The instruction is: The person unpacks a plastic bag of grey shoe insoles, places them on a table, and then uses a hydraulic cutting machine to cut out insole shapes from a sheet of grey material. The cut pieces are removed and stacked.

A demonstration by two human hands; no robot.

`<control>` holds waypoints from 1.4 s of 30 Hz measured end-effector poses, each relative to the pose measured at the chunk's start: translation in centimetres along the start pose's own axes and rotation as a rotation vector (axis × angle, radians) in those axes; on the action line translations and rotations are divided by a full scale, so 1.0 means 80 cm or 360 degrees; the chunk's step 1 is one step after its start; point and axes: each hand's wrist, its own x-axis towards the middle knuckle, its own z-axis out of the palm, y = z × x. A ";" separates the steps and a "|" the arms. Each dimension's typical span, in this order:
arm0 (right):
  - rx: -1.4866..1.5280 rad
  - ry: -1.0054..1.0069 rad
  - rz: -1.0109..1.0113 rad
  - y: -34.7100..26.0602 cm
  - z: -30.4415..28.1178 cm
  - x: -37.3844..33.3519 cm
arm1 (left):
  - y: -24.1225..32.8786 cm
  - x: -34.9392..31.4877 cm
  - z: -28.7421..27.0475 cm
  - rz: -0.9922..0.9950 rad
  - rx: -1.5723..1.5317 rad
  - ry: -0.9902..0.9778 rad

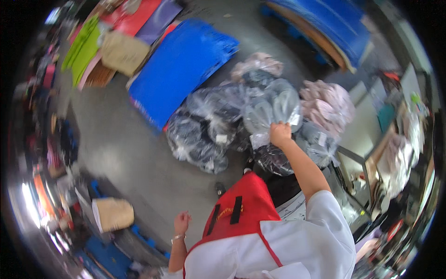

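My right hand [281,135] is closed on the gathered plastic of a clear bag [272,109] with grey, soft-looking contents. That bag rests among a heap of similar bags. Dark-filled bags [204,121] lie to its left, and a pale pink one [327,104] lies to its right. Beneath my right hand is another dark bag [274,160]. My left hand [182,223] hangs low at my left side, away from the heap, its fingers loosely apart and holding nothing. What fills the bags cannot be made out.
A large blue-covered stack [181,69] stands beyond the heap on the left, near green and red folded material [83,51]. Another blue-covered pallet load [325,23] is at the far right. A metal-framed table [367,144] stands at right. A tan sack [113,214] is at lower left.
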 end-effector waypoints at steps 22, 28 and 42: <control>0.0909 -0.0179 -0.0259 -0.246 0.104 0.031 | -0.035 -0.055 0.085 -0.0356 -0.0769 -0.0010; 0.1548 -0.0016 -0.0196 -0.333 0.075 0.051 | -0.099 -0.068 0.111 -0.0487 -0.0878 -0.0111; 0.0691 -0.0259 0.0137 -0.171 0.230 -0.210 | -0.242 0.033 0.048 -0.0499 -0.1231 -0.0055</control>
